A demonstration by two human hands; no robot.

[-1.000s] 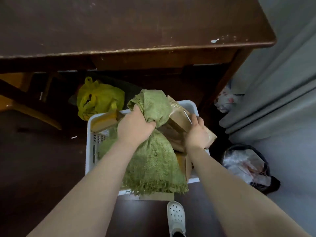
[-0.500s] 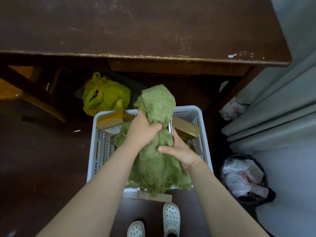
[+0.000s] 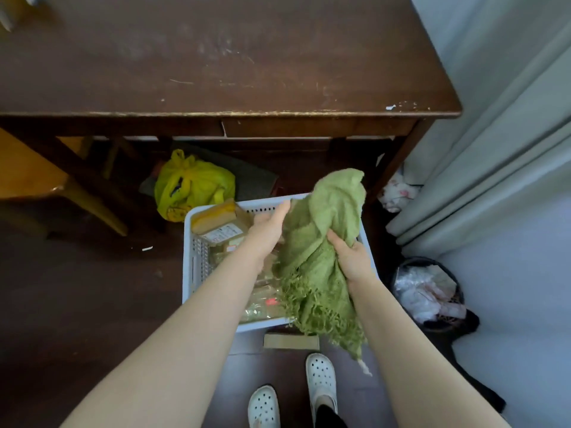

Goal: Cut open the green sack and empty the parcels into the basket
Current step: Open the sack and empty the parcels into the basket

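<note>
Green sack point(image 3: 321, 242) limp over the white basket point(image 3: 193, 267), right side. Right hand point(image 3: 352, 257) clenched on its middle; left hand point(image 3: 268, 230) fingers released, flat against it. Taped parcels point(image 3: 221, 225) inside basket; label text unreadable.

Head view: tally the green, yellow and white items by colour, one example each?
Green: 1, the sack
Yellow: 1, the plastic bag
White: 3, the basket and two clogs
Total: 5
</note>
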